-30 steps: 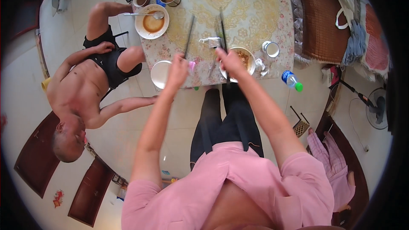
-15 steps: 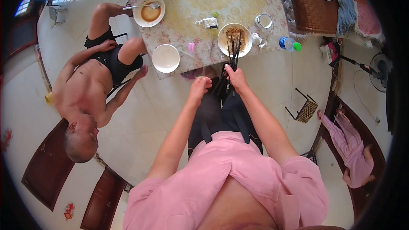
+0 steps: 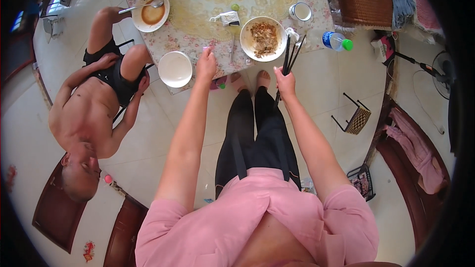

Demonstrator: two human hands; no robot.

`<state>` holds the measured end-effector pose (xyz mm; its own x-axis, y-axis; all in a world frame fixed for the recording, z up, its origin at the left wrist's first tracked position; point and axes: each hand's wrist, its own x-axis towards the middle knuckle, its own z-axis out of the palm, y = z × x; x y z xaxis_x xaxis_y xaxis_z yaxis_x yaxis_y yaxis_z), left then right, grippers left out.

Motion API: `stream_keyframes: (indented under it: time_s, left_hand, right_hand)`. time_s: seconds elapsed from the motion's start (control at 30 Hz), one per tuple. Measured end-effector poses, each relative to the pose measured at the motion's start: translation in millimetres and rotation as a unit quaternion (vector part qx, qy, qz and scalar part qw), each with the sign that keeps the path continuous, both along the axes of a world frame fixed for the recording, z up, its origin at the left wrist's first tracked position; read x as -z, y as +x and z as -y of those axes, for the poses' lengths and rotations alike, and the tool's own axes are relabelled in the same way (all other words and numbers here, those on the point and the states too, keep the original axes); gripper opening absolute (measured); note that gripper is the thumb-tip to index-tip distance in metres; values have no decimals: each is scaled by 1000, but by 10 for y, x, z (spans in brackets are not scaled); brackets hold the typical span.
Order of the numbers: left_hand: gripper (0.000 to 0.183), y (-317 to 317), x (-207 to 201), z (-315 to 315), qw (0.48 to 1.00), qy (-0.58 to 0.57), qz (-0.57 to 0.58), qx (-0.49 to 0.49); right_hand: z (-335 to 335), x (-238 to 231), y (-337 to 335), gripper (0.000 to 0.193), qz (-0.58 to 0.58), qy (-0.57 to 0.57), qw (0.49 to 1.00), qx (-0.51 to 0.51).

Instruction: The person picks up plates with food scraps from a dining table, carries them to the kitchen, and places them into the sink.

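Note:
Several black chopsticks are gripped in my right hand, in front of the table's near edge. Their tips fan out just right of a white bowl with shredded brown food in it. My left hand reaches over the table edge with its fingers closed at a small pink object. What kind of object it is cannot be made out. To the left of that hand stands an empty white bowl. Crumpled white tissue lies by the food bowl.
The floral-covered table bears a bowl of brown liquid with a spoon, metal and dark mugs, a phone, a white cup and a bottle with green cap. A person sits at left. A low stool stands right.
My left hand has moved forward over the table to the small pink object. My right hand has shifted right with the chopsticks, whose tips have left the food bowl.

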<state>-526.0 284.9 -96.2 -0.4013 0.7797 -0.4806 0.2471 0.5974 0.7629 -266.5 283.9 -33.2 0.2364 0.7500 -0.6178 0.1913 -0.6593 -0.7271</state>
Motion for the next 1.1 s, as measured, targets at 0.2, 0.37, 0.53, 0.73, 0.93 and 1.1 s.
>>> stream_keyframes:
  time_s: [0.2, 0.37, 0.53, 0.73, 0.93, 1.1]
  left_hand:
    - [30, 164, -172, 229, 997, -38, -40, 47]
    - [39, 262, -210, 336, 987, -47, -148, -51]
    - [44, 255, -265, 10, 976, -90, -195, -43]
    - [46, 226, -87, 245, 988, -22, -155, 4]
    - [45, 33, -276, 821, 809, -79, 379, -442]
    - [35, -364, -80, 854, 715, 23, 456, -529]
  right_hand:
    - [-256, 376, 17, 22, -26, -46, 997, 55]
    - [-361, 476, 49, 24, -19, -86, 994, 64]
    - [-433, 472, 95, 18, -42, -69, 995, 53]
    - [-473, 227, 63, 12, -98, -25, 995, 21]
    - [-381, 41, 295, 10, -105, -38, 994, 13]
    - [-246, 32, 332, 9, -117, -47, 992, -1]
